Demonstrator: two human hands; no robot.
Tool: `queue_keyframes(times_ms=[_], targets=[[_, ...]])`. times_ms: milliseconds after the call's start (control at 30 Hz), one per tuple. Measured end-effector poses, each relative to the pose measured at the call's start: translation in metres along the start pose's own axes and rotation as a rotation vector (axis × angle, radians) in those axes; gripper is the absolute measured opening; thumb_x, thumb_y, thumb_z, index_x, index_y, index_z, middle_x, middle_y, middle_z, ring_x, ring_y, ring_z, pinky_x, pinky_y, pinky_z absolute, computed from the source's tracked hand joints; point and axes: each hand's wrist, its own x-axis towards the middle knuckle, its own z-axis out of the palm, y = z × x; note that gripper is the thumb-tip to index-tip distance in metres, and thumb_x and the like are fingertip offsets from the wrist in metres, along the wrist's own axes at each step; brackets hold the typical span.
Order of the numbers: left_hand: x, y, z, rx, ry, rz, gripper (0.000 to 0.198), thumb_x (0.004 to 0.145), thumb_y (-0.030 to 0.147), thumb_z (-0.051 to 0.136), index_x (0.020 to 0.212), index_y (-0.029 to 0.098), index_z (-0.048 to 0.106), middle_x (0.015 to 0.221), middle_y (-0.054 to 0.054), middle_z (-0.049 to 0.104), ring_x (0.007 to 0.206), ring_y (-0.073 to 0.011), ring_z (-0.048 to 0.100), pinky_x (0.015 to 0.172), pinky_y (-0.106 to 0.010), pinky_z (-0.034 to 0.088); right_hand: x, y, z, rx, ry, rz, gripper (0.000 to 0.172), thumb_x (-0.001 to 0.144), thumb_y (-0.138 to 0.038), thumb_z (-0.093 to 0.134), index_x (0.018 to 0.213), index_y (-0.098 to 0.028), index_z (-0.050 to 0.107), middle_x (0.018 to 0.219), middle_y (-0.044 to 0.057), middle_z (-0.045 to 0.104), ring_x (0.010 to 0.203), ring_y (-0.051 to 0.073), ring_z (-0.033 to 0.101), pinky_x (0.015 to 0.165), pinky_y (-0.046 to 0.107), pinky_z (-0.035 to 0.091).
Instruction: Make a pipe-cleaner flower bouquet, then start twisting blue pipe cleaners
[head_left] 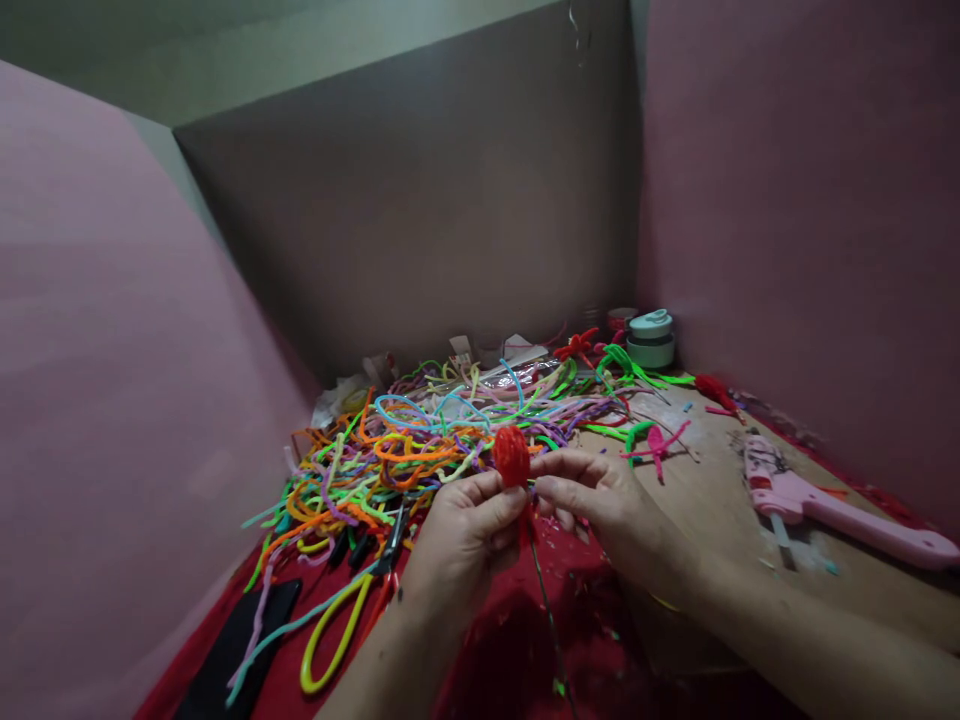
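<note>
Near the middle of the head view, my left hand [480,520] pinches a red fuzzy pipe-cleaner flower bud [511,456] between thumb and fingers. The bud stands upright, its strands bundled into a rounded head. Beneath it a thin dark stem [547,600] runs down toward the bottom edge. My right hand [592,492] is at the bud's right side, its fingers curled and thumb and index finger close together. Whatever lies between those fingertips, if anything, is too small to make out.
A big heap of coloured pipe cleaners [420,440] spreads behind my hands. Scissors with a yellow handle [337,640] and a black flat object [240,650] lie left. On the right are a pink glue gun [840,510], a pink pipe-cleaner piece [658,445] and a mint-green container [650,340]. Pink walls flank both sides.
</note>
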Motion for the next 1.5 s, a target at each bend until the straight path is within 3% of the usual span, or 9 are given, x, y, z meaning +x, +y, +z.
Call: queue_keyframes(times_ms=[233,433,633,833,967,1067,1267,1367,1500], targets=[[-0.01,0.001,0.012,0.286,-0.009,-0.006,0.027,0.068,0.037,0.068,0.064,0.012,0.057,0.044,0.007,0.033,0.039,-0.0026,0.021,0.04,-0.019,0.013,-0.004,-0.01,-0.001,0.071,-0.106,-0.09,0.013,0.062,-0.019,0.071,0.075,-0.017,0.068,0.069,-0.001,0.061,0.064,0.011,0.052,0.061,0.022,0.044],[-0.012,0.005,0.013,0.475,0.016,0.076,0.023,0.068,0.031,0.067,0.058,0.012,0.058,0.048,0.006,0.035,0.045,-0.0052,0.026,0.044,-0.02,0.019,-0.007,-0.012,-0.004,0.083,-0.167,-0.112,0.019,0.061,-0.021,0.075,0.077,-0.018,0.066,0.07,-0.001,0.06,0.067,0.011,0.055,0.066,0.023,0.046],[-0.007,0.004,0.005,0.32,-0.075,0.14,0.01,0.069,0.021,0.066,0.067,0.011,0.068,0.066,-0.002,0.057,0.063,-0.0111,0.046,0.065,-0.023,0.037,-0.002,-0.011,-0.007,0.121,-0.16,-0.135,0.025,0.058,-0.02,0.076,0.081,-0.018,0.067,0.075,0.001,0.064,0.069,0.013,0.057,0.066,0.025,0.048],[-0.009,0.003,0.009,0.111,-0.177,0.039,0.014,0.073,0.019,0.061,0.079,0.009,0.068,0.059,-0.006,0.063,0.054,-0.0144,0.056,0.057,-0.025,0.042,0.006,-0.004,-0.018,0.13,-0.25,-0.048,0.029,0.062,-0.022,0.074,0.09,-0.018,0.067,0.071,-0.001,0.062,0.052,0.008,0.051,0.047,0.02,0.039],[-0.009,0.001,0.01,0.007,-0.151,0.0,0.013,0.073,0.021,0.063,0.077,0.009,0.065,0.053,-0.005,0.061,0.043,-0.0106,0.054,0.049,-0.022,0.044,0.009,-0.007,-0.023,0.163,-0.132,-0.047,0.026,0.063,-0.022,0.073,0.089,-0.021,0.069,0.077,0.0,0.065,0.053,0.007,0.048,0.048,0.019,0.035],[-0.007,-0.001,0.007,-0.107,-0.131,-0.008,0.013,0.071,0.021,0.066,0.07,0.01,0.059,0.051,0.0,0.056,0.039,-0.0082,0.05,0.049,-0.025,0.048,0.01,-0.016,-0.029,0.162,-0.067,-0.049,0.024,0.065,-0.027,0.07,0.087,-0.018,0.07,0.068,0.001,0.062,0.051,0.007,0.045,0.045,0.02,0.034],[-0.002,-0.005,-0.001,-0.222,-0.137,0.036,0.014,0.072,0.019,0.066,0.068,0.01,0.056,0.051,0.003,0.052,0.038,-0.0053,0.045,0.047,-0.026,0.049,-0.007,-0.027,-0.05,0.12,0.056,-0.165,0.025,0.071,-0.034,0.062,0.088,-0.018,0.07,0.067,0.003,0.058,0.05,0.009,0.046,0.04,0.021,0.031],[0.003,-0.011,-0.004,-0.256,-0.138,0.04,0.015,0.071,0.019,0.067,0.069,0.01,0.055,0.052,0.003,0.053,0.039,-0.0051,0.045,0.047,-0.025,0.048,-0.029,-0.021,-0.074,-0.019,0.202,-0.218,0.022,0.072,-0.035,0.063,0.083,-0.018,0.071,0.066,0.004,0.058,0.051,0.011,0.047,0.041,0.022,0.033],[0.007,-0.017,-0.007,-0.258,-0.125,0.034,0.019,0.069,0.02,0.069,0.067,0.012,0.052,0.053,0.002,0.054,0.039,-0.0057,0.047,0.047,-0.024,0.047,-0.067,-0.012,-0.117,-0.432,0.496,-0.217,0.023,0.07,-0.035,0.066,0.088,-0.022,0.07,0.074,0.006,0.062,0.057,0.015,0.052,0.048,0.027,0.041]])
